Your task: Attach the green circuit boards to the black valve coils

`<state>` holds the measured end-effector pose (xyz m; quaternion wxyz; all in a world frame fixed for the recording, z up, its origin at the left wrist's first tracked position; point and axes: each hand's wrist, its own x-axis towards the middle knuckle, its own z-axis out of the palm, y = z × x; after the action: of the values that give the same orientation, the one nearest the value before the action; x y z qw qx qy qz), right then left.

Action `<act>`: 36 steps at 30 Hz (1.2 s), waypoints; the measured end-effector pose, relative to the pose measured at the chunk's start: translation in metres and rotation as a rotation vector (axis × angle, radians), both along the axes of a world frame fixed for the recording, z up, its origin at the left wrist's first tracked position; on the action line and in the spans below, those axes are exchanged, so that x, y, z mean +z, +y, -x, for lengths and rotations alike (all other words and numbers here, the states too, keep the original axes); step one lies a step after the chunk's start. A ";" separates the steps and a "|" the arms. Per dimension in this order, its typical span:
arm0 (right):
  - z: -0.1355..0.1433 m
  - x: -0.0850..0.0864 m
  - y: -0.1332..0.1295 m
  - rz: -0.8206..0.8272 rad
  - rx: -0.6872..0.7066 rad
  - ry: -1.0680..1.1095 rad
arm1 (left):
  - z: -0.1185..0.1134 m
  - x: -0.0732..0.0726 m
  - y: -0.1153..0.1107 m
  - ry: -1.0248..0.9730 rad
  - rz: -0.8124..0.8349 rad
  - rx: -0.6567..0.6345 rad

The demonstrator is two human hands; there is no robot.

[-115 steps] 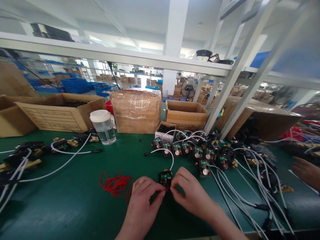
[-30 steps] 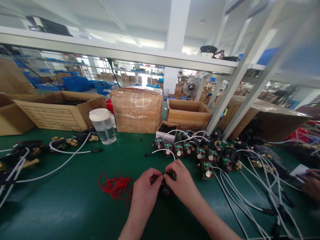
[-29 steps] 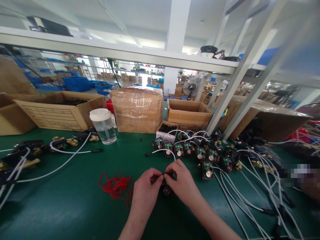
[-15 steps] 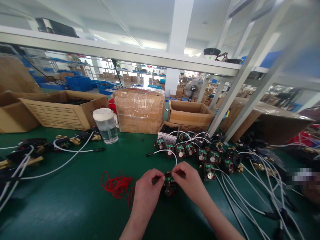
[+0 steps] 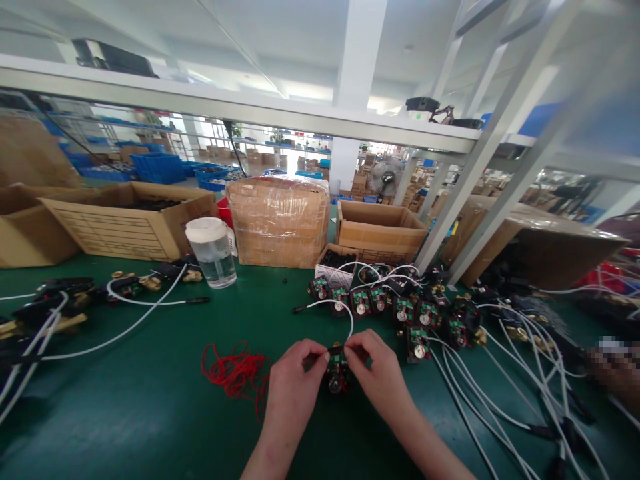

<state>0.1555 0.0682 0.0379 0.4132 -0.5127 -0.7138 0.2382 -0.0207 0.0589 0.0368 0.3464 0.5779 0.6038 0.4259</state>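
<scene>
Across the green table (image 5: 150, 413), a clear plastic bottle (image 5: 215, 259) with a white lid stands on the far left, just beside a box wrapped in shiny film (image 5: 280, 223). To its right sit an open cardboard box (image 5: 383, 235) and, nearer, a small white box (image 5: 331, 276) of black bits. Slanting metal posts (image 5: 454, 200) rise on the far right, under a long pale shelf (image 5: 250, 110). Small square units with green boards and round discs (image 5: 361, 303) crowd the table beyond the right hand (image 5: 379, 370), and loose white cables (image 5: 465, 397) sprawl to its right. At the right edge is another person's hand (image 5: 617, 367), blurred.

A soft tangle of red string (image 5: 234, 372) lies left of the left hand (image 5: 293, 380). Between the two hands, near the middle, rests one unit (image 5: 337, 381), its smooth white cable curving away to a black plug (image 5: 300, 309). Each hand's thumb and finger pinch one end of a short black strip (image 5: 335, 349) above the unit's far side.
</scene>
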 end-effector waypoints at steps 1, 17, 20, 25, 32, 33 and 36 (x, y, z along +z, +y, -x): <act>-0.001 0.000 0.000 0.021 0.004 0.018 | 0.000 0.000 0.000 -0.005 0.007 0.000; -0.009 -0.009 -0.002 0.108 0.036 0.093 | 0.010 -0.007 -0.004 -0.115 0.047 -0.049; -0.011 -0.011 -0.005 0.113 0.046 0.091 | 0.012 -0.009 -0.008 -0.141 0.040 -0.067; -0.014 -0.015 -0.011 0.102 0.051 0.060 | 0.011 -0.014 -0.013 -0.157 0.020 -0.080; -0.015 -0.027 -0.022 0.133 0.043 0.028 | 0.010 -0.023 -0.016 -0.172 0.042 -0.075; -0.014 -0.028 -0.024 0.139 0.040 0.027 | 0.010 -0.024 -0.017 -0.173 0.045 -0.076; -0.014 -0.030 -0.026 0.154 0.035 0.039 | 0.010 -0.027 -0.018 -0.177 0.051 -0.082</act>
<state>0.1693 0.0418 0.0080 0.3823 -0.5255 -0.6941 0.3097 -0.0306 0.0410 0.0098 0.4300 0.5534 0.5573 0.4453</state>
